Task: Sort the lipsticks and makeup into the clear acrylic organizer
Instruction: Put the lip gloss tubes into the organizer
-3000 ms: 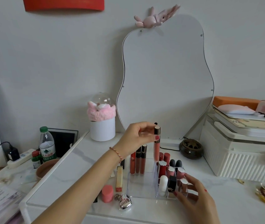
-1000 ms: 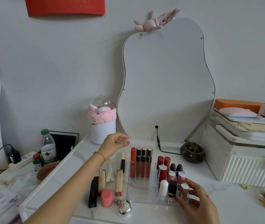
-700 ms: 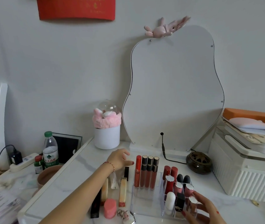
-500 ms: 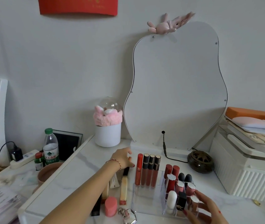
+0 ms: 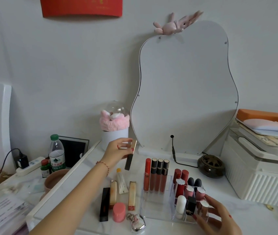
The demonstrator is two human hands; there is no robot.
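Note:
My left hand (image 5: 116, 150) holds a gold-and-black lip tube (image 5: 131, 155) lifted above the table, just left of the clear acrylic organizer (image 5: 156, 206). The organizer holds several tall lip glosses (image 5: 156, 175) at its back left and several lipsticks (image 5: 187, 192) in its right-hand slots. My right hand (image 5: 217, 219) rests against the organizer's front right corner, fingers on its wall. Loose on the table to the left lie a black tube (image 5: 104, 204), two gold tubes (image 5: 132, 195), a white squeeze tube (image 5: 121, 181) and a pink round pot (image 5: 119, 212).
A silver keychain (image 5: 137, 221) lies at the front edge. A white cup with a pink band (image 5: 114, 133), a pear-shaped mirror (image 5: 184, 92), its cable, a dark round burner (image 5: 210, 165) and a white storage box (image 5: 260, 175) stand behind. A water bottle (image 5: 57, 154) is at left.
My left hand set a pink gloss into the organizer's back row, reached to the loose tubes at left, and has now lifted a gold-and-black tube. My right hand stayed on the organizer.

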